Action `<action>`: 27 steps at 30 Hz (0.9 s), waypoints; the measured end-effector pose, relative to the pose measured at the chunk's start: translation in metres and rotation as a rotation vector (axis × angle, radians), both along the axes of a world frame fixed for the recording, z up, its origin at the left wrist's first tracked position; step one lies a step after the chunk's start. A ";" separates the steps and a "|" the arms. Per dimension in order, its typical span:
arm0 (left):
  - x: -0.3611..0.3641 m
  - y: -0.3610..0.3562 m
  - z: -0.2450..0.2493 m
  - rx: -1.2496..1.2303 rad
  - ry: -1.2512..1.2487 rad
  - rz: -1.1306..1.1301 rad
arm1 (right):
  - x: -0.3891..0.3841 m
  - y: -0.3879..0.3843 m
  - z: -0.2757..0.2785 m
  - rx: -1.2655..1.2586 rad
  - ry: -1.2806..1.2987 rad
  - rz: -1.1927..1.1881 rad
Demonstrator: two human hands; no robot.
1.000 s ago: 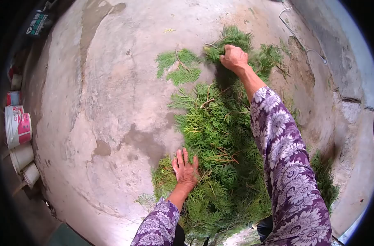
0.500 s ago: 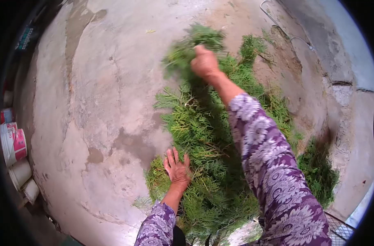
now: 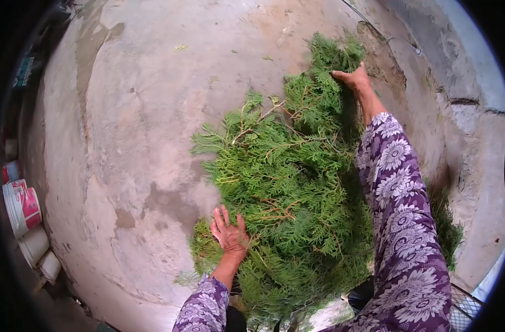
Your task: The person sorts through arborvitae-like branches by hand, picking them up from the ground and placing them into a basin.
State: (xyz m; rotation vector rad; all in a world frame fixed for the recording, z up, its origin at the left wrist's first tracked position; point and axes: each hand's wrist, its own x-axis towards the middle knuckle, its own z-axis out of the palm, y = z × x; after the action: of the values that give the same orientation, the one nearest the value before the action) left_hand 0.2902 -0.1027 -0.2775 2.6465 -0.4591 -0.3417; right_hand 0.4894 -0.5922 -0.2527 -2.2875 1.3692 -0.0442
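Note:
A thick heap of green arborvitae branches (image 3: 297,188) lies on the concrete in front of me, with brown twigs showing among the flat sprays. My left hand (image 3: 230,237) rests on the heap's lower left edge, its fingers spread. At the far upper right end, my right hand (image 3: 355,82) grips a bunch of arborvitae branches (image 3: 333,54). Its thumb shows on the left side, while most of the other fingers are hidden behind the foliage. Purple floral sleeves cover both forearms.
White buckets (image 3: 22,207) line the left side. A darker green clump (image 3: 446,232) lies right of my right arm. Along the upper right runs a thin hose or cable (image 3: 396,39) near broken concrete (image 3: 380,55). A wire mesh (image 3: 465,304) shows at lower right.
My right hand has swung right with the bunch of branches, which now lies at the heap's upper right end. My left hand has stayed on the lower left edge.

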 end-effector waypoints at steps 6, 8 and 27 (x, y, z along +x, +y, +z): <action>-0.011 0.001 -0.023 -0.503 0.215 0.323 | 0.008 -0.010 0.020 0.103 0.154 0.203; -0.011 0.002 -0.022 -0.484 0.244 0.321 | 0.003 -0.011 0.024 0.126 0.171 0.203; 0.000 0.007 -0.003 0.238 -0.097 -0.197 | -0.217 0.054 0.069 0.221 0.378 0.557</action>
State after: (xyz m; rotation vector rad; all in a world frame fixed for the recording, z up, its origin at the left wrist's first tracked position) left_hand 0.2899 -0.0959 -0.2805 2.8649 -0.7563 -0.3478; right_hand 0.2727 -0.5379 -0.1835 -2.4728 0.7903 0.7107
